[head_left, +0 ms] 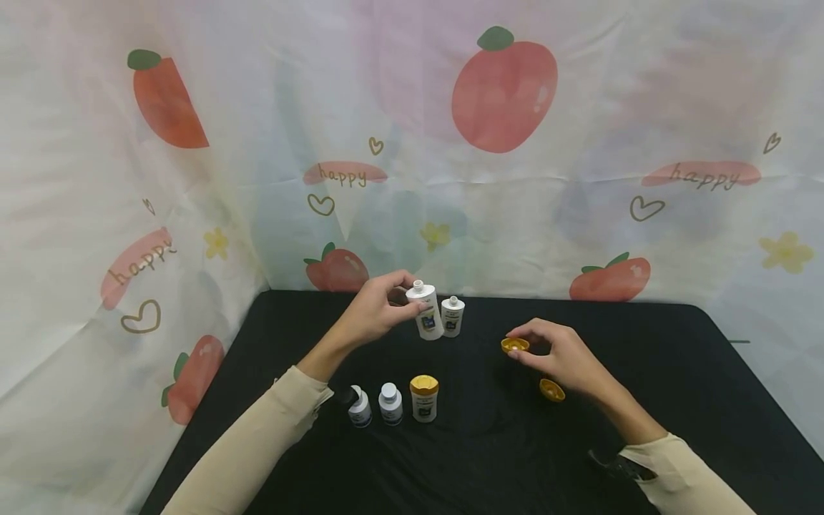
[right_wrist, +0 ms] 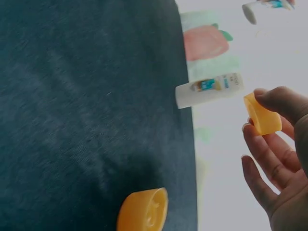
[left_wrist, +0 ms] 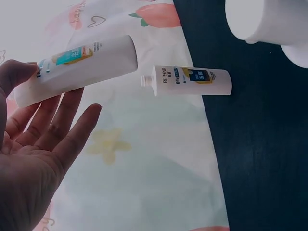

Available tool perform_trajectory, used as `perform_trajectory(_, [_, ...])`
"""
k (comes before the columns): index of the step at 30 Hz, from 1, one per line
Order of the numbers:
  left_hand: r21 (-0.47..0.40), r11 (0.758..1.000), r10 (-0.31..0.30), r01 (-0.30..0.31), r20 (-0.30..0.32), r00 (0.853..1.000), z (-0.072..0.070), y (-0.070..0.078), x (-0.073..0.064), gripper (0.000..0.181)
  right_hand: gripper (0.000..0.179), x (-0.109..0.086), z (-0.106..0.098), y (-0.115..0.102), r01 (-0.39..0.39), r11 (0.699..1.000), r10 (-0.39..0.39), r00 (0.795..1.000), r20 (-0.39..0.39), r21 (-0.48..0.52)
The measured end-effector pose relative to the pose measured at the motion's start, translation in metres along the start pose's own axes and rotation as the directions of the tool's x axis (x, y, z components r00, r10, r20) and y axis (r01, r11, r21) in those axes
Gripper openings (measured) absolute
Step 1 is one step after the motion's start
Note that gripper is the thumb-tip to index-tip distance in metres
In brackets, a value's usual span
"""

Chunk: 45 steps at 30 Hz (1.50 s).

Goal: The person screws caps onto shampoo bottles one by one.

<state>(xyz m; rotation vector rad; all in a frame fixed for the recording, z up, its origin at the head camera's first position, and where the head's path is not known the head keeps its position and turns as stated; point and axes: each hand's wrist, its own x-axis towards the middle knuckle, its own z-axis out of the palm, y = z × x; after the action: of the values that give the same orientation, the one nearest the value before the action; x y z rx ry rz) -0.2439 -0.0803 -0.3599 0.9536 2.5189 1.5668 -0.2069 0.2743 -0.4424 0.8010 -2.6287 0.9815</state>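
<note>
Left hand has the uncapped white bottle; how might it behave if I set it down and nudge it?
The white bottle is taller than wide, so a high push may tip it. It looks smooth, so it could slip. It's uncapped, so any contents might spill if it falls.

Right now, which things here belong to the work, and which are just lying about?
Seemingly in use:
held bottle, in left fingers
held yellow cap, in right fingers
standing uncapped bottle
loose yellow cap

Probably just there:
yellow-capped bottle
leftmost small bottle
middle small bottle
</note>
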Motion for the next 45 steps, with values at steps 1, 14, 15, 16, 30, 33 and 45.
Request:
perform_trajectory(1, [-0.003, 1.0, -0.004, 0.004, -0.006, 1.0, 0.0, 0.0, -0.001, 0.018, 0.028, 0.001, -0.001, -0.002, -0.009, 1.0, 0.009, 1.0, -0.001, 0.004])
perform_trajectory(14, [-0.093, 0.995, -0.029, 0.02, -0.099, 0.995, 0.0, -0.002, -0.013, 0.02, 0.026, 0.016, -0.007, -0.021, -0.078, 0.99, 0.079, 0.997, -0.008, 0.115])
perform_trajectory(15, [-0.098, 0.995, -0.029, 0.018, -0.103, 0.994, 0.0, -0.001, -0.014, 0.02, 0.026, 0.017, -0.008, -0.022, -0.071, 0.989, 0.073, 0.997, -0.008, 0.126])
perform_trajectory(16, [-0.103, 0.995, -0.028, 0.016, -0.107, 0.994, 0.001, -0.001, -0.014, 0.021, 0.027, 0.018, -0.008, -0.024, -0.059, 0.989, 0.061, 0.998, -0.009, 0.135])
perform_trajectory(30, [-0.18, 0.984, -0.012, -0.018, -0.165, 0.986, 0.009, 0.005, -0.021, 0.023, 0.035, 0.029, -0.013, -0.043, -0.023, 0.97, 0.028, 0.999, -0.017, 0.242])
perform_trajectory(33, [-0.192, 0.981, -0.01, -0.023, -0.172, 0.985, 0.01, 0.008, -0.022, 0.023, 0.035, 0.032, -0.014, -0.047, -0.043, 0.957, 0.046, 0.999, -0.003, 0.287])
perform_trajectory(45, [-0.222, 0.975, -0.014, -0.028, -0.184, 0.983, 0.019, 0.014, -0.028, 0.023, 0.032, 0.04, -0.016, -0.06, -0.065, 0.932, 0.078, 0.997, -0.023, 0.356])
